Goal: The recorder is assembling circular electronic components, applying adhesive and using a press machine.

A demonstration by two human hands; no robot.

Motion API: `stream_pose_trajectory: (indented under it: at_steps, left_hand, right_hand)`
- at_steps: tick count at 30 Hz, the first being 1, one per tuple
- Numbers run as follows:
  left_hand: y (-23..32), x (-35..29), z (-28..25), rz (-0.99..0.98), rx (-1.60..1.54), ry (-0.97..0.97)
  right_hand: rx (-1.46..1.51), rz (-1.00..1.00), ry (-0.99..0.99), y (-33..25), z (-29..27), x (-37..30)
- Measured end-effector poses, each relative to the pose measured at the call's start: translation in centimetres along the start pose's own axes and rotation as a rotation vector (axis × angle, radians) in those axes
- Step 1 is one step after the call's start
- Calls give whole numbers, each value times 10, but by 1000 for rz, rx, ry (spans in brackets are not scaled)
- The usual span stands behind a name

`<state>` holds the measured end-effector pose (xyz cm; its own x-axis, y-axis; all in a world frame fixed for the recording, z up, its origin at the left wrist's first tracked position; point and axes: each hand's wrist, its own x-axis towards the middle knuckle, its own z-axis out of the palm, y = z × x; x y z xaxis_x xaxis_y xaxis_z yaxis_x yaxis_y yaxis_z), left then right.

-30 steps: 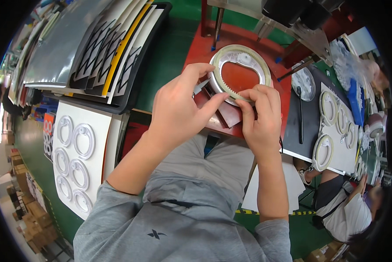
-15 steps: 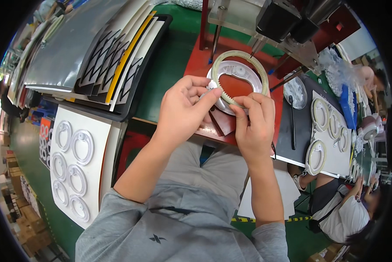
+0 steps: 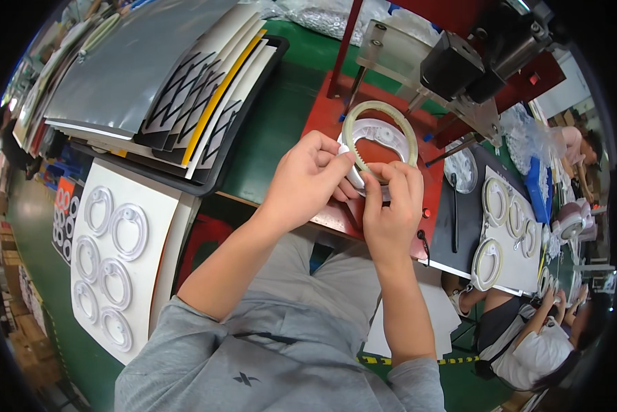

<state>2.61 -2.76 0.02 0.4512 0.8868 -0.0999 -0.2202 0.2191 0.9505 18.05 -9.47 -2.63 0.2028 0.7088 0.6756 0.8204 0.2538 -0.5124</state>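
In front of me I hold a cream ring with teeth along its inner edge, tilted over a white ring-shaped housing. My left hand is closed at the ring's left side, thumb and fingers pinching near a small white part. Between my two hands shows a white curved piece; whether it belongs to the housing I cannot tell. My right hand grips the cream ring's near edge between thumb and fingers. The housing's near side is mostly hidden by my hands.
A red press with a clear plate and black motor stands over the work. To the left are a black tray of boards and a white board with several white rings. At right, finished-looking rings lie near another person.
The whole view has shifted slightly, so the press sits lower and further right. My left fingers have changed position a little at the small white part; both hands stay on the work.
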Motion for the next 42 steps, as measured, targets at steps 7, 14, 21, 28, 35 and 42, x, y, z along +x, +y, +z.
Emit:
stream_pose_trajectory:
  at_steps: [7,14,21,28,35,42]
  left_hand:
    - [3,3,10,82,135,3]
    - [-7,2,4,106,-16,-3]
    - [-9,-4,5,41,11,5]
    - [-11,-1,7,80,19,9]
    - [-8,7,8,25,59,41]
    - [-8,9,21,36,115,59]
  right_hand:
    - [-45,-11,53,-8,-4,3]
    - [-56,-51,-86,-17,-21,1]
    - [-142,-105,-178,-15,-31,0]
    - [-7,12,-92,-20,-18,-1]
    - [126,121,-167,-29,-31,5]
    - [-178,-36,-119,-17,-31,16]
